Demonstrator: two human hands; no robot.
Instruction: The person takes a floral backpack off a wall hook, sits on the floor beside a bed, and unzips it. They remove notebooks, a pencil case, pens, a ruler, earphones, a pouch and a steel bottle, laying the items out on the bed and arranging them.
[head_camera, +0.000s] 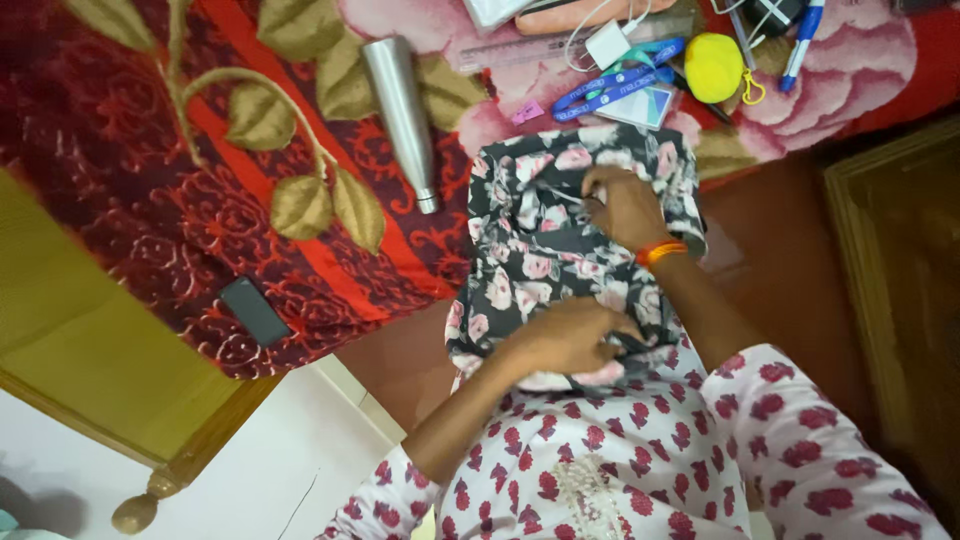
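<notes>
A dark grey garment with pink flowers lies partly on the bed edge and partly against my body. My left hand grips its near part, fingers closed on the cloth close to my waist. My right hand, with an orange band at the wrist, pinches a fold in the garment's far part. I wear a white top with red print.
The bed has a red patterned blanket. On it lie a steel bottle, a black phone, a blue lanyard with card, a yellow round pouch, a ruler, a charger and pens. A wooden bed frame stands at lower left.
</notes>
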